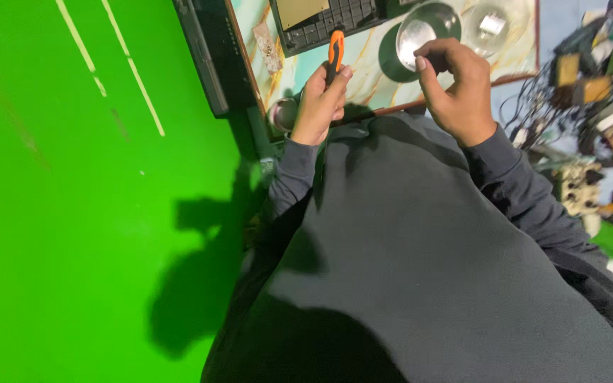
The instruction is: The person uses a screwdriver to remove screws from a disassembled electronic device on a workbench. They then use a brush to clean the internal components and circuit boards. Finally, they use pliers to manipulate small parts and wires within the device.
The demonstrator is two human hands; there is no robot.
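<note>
My left hand (321, 103) is closed around a screwdriver with an orange and black handle (335, 50), held upright over the near edge of the marbled table (370, 67). My right hand (455, 89) hovers beside it with fingers pinched together near a small steel bowl (420, 28); whether it pinches a tiny part cannot be made out. A dark keyboard-like device (321, 21) lies on the table just beyond the screwdriver tip. My grey sweatshirt (420, 269) fills the lower view.
A second, clear bowl (491, 25) stands right of the steel one. A roll of tape (283, 113) sits at the table's near left corner. A heap of cables and parts (597, 85) lies at right. Green floor (72, 213) spreads to the left.
</note>
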